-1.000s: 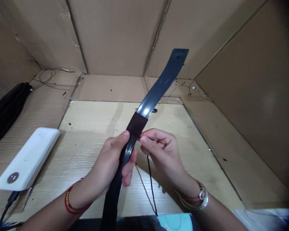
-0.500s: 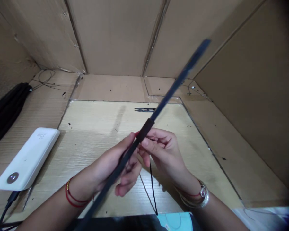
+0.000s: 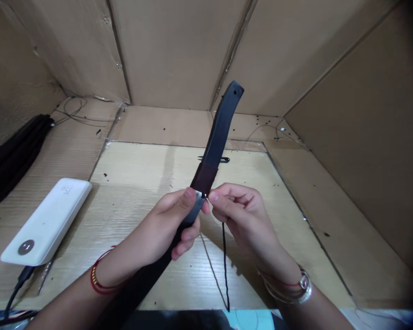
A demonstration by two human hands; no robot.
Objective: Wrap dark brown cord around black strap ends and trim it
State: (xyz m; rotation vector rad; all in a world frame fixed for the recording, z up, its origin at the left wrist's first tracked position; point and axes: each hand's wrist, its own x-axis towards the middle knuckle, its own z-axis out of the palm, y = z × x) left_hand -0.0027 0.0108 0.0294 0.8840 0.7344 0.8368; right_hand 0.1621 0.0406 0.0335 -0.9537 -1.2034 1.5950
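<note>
Some blurred digits (image 3: 66, 191) mark power bank (image 3: 44, 224); left hand (image 3: 167, 224) grips black strip (image 3: 219, 135), right hand (image 3: 244, 217) holds cord (image 3: 225, 256).

Half a second after showing only its thin edge, the black strip (image 3: 217, 133) is presenting its broad face. Its holed tip (image 3: 238, 88) is standing farther left, near upper centre, and the strip is now crossing the thread snips' (image 3: 225, 160) middle.

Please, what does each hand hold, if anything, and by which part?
The left hand grips the black strip just below its brown band; what, if anything, the right hand pinches beside it cannot be told.
</note>
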